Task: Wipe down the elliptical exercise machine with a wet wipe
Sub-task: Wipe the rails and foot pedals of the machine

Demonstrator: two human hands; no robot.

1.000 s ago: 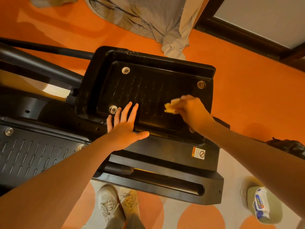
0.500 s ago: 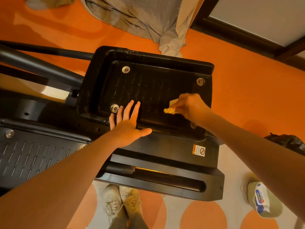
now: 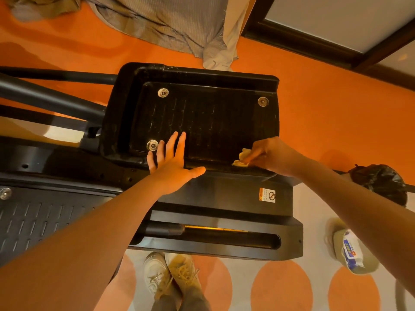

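Observation:
The elliptical's black foot pedal (image 3: pixel 202 113) fills the middle of the head view, ribbed and held by round bolts. My left hand (image 3: pixel 173 160) lies flat with straight fingers on the pedal's near edge, beside the lower left bolt (image 3: pixel 152 145). My right hand (image 3: pixel 271 156) pinches a crumpled yellowish wet wipe (image 3: pixel 242 158) and presses it onto the pedal's near right corner. Below the pedal runs the machine's black base rail (image 3: pixel 224 221) with a small warning sticker (image 3: pixel 266 195).
A second ribbed pedal (image 3: pixel 33 218) lies at the lower left. A pack of wipes (image 3: pixel 351 252) sits on the floor at the right, with a black bag (image 3: pixel 379 182) above it. Grey fabric (image 3: pixel 170 25) hangs at the top. My shoes (image 3: pixel 170 274) stand on the orange dotted rug.
My right hand has dragged the wipe from the pedal's middle down and right to its near right corner. My left hand has stayed flat on the near edge.

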